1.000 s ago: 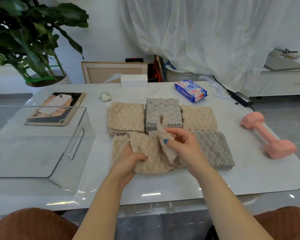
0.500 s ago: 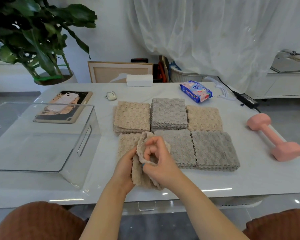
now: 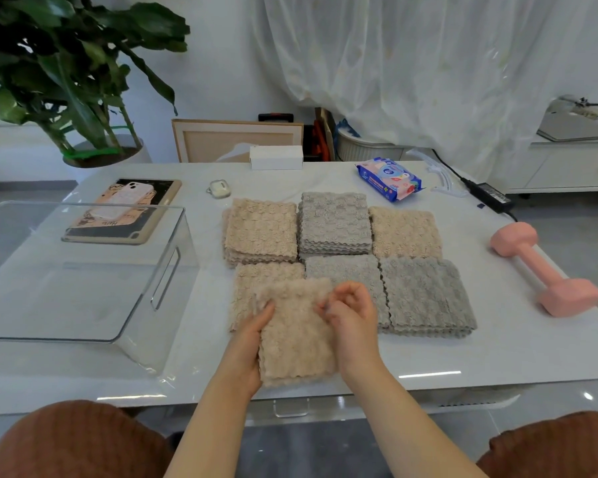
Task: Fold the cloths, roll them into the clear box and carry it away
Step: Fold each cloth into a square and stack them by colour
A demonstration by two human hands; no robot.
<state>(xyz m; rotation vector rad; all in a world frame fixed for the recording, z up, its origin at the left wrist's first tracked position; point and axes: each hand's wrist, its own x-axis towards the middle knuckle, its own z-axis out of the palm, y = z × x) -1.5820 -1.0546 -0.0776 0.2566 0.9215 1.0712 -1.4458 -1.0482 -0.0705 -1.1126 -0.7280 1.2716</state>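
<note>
Both hands are on one beige cloth (image 3: 296, 339) at the near edge of the table (image 3: 497, 350). The left hand (image 3: 251, 339) holds its left edge with the thumb lying on top. Its other fingers are hidden beneath, so I cannot tell how they curl. The right hand (image 3: 354, 322) has its fingers (image 3: 346, 296) curled tight at the cloth's far right corner, apparently pinching it, though blur hides the exact contact. The cloth lies as a flat rectangle between the two hands: folded, I'd say, but not rolled.

The rest of the job sits just beyond the fingertips. A low beige pile (image 3: 256, 281) lies partly under the cloth, and two grey piles (image 3: 425, 294) lie right of the right fingers. Farther back are three taller stacks (image 3: 335, 222), beige, grey and beige.

Well to the left of the left fingers stands the clear box (image 3: 173, 270), and no cloth shows inside it. So my read is that it's very early. One cloth is in hand, and rolling it, boxing all the others and carrying the box off all remain.
</note>
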